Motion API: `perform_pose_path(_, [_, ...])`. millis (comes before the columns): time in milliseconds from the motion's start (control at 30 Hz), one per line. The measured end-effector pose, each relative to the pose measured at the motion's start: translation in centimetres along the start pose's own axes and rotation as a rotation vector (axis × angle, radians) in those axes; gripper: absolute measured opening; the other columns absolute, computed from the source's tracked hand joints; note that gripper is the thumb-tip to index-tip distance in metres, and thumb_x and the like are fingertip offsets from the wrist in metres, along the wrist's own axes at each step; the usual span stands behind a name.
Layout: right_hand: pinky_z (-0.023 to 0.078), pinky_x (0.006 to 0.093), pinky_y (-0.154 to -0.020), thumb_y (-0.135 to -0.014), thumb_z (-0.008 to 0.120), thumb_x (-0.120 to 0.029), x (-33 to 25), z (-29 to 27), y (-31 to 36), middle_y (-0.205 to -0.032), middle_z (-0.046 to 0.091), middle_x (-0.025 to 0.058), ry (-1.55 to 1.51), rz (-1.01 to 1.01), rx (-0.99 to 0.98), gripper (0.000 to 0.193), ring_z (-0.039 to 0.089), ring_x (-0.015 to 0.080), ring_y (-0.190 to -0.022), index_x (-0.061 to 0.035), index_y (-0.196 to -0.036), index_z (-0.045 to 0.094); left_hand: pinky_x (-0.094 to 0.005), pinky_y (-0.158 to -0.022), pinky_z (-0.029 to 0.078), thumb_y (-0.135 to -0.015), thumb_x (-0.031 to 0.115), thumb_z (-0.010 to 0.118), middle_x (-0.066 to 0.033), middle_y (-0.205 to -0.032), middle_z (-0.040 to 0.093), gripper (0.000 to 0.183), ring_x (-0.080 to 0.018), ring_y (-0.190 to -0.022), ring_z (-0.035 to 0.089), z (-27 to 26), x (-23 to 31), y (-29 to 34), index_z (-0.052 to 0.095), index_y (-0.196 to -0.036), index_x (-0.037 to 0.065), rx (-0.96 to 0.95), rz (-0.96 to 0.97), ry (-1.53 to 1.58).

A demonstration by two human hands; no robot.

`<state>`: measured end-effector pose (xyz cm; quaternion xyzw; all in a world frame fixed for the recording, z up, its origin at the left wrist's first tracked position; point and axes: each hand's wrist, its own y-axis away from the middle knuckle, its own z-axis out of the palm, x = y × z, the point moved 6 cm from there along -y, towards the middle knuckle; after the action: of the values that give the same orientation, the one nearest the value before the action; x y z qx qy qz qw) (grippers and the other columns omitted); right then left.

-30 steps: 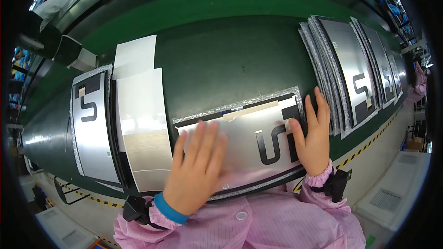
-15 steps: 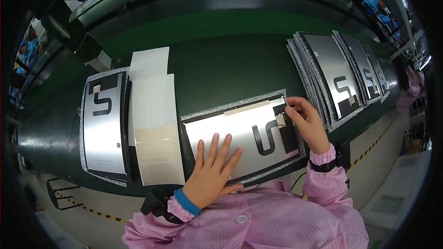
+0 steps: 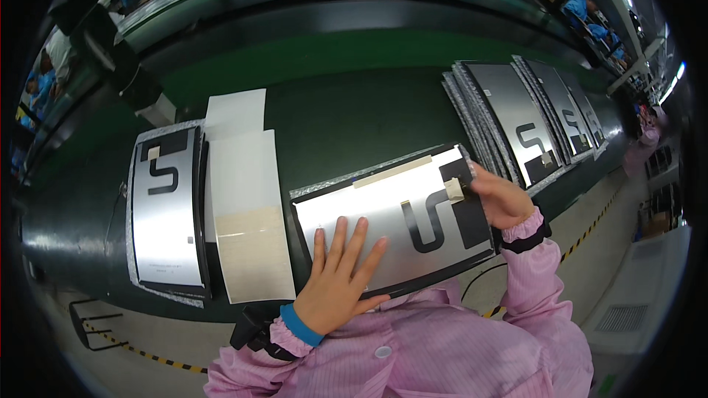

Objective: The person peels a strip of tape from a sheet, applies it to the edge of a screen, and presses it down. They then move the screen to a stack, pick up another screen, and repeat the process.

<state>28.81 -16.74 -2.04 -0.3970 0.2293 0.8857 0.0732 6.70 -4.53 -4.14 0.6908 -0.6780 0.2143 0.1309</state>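
A flat silver display panel with black edges, a black S-shaped strip and a strip of beige tape along its far edge lies in front of me. My left hand rests flat on its near-left part, fingers spread. At the panel's right end, my right hand grips the edge, thumb and fingers partly hidden behind it. That end looks raised a little. Grey bubble-textured padding shows beneath the panel's far edge.
Left of the panel lie white sheets with a beige film on the lower part. Farther left is another panel on padding. Stacked panels lean at the right on the green bench. People in blue work beyond.
My right hand has shifted from pinching the far-right corner to gripping the right edge. The panel's right end has risen off the padding. My left hand stays flat on it.
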Motion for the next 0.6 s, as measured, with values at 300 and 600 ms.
perform_pose_path(300, [0.044, 0.0308, -0.099, -0.086, 0.063, -0.001, -3.3, 0.6, 1.6, -0.129, 0.055, 0.0089, 0.234, -0.041, 0.059, 0.066, 0.056, 0.0173, -0.115, -0.0046, -0.145, 0.034, -0.0614, -0.113, 0.012, -0.074, 0.051, 0.074, -0.0266, -0.154, 0.020, 0.098, -0.0477, -0.143, 0.015, -3.5, 0.1, 0.8, 0.027, -0.149, 0.008, 0.074, -0.009, 0.026])
perform_pose_path(600, [0.049, 0.0367, -0.096, -0.091, 0.056, -0.005, -11.7, -9.4, 6.3, -0.117, 0.061, 0.0125, 0.058, -0.723, 0.433, 0.031, 0.061, 0.0232, -0.108, -0.0005, -0.122, 0.052, -0.0539, -0.112, 0.022, -0.083, 0.030, 0.070, -0.0224, -0.148, 0.034, 0.070, -0.0415, -0.139, 0.029, -6.5, -2.7, 4.3, 0.041, -0.140, 0.002, 0.267, -0.389, -0.245])
